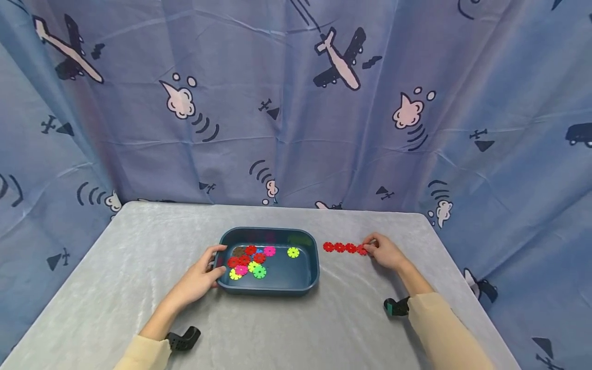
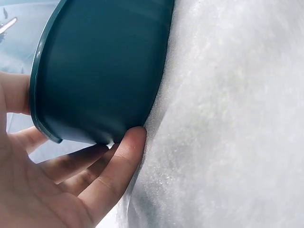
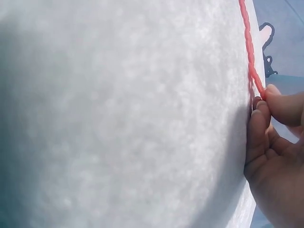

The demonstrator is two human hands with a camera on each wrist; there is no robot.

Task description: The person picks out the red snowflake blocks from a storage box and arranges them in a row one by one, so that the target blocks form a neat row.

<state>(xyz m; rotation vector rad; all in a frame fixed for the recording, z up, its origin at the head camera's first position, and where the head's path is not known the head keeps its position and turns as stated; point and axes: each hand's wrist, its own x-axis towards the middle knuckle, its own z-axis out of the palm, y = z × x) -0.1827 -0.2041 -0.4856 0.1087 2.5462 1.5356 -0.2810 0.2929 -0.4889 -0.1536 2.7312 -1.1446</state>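
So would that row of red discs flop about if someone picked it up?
The red chain is probably light, being thin discs pinched at one end by the right hand. It may flex slightly, since it appears to bend near that hand. Pulled hard, it might separate where disc meets disc.

Bright wrist views, tablecloth (image 3: 123,114) softly blurred

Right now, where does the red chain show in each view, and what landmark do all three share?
Head: the red chain is right of the tray, its right end in the right hand.
Left wrist: not in view.
Right wrist: upper right, from the top edge down to the right hand.
Shared landmark: the white tabletop.
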